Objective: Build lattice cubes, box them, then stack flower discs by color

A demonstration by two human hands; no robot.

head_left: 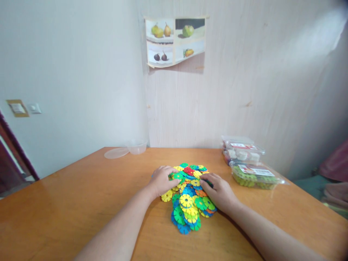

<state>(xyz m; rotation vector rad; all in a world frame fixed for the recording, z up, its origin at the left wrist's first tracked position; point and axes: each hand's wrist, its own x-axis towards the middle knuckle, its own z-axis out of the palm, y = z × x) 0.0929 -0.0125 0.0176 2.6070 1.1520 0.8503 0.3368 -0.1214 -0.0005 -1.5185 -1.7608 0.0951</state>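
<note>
A heap of flat plastic snowflake discs (pixel 189 203) in yellow, green, blue, red and orange lies on the wooden table (pixel 67 206) in front of me. My left hand (pixel 163 180) rests on the heap's left side, fingers curled down onto the discs, pinching a green one. On the right side of the heap sits my right hand (pixel 219 192), its fingers bent and pressed onto the discs. What each hand's fingertips hold is partly hidden among the pieces.
Clear plastic boxes (pixel 241 149) of pieces stand at the back right, one with green pieces (pixel 254 175) nearer. A clear tub (pixel 137 146) and its lid (pixel 116 153) lie at the back left by the wall. A fruit picture (pixel 175 41) hangs above.
</note>
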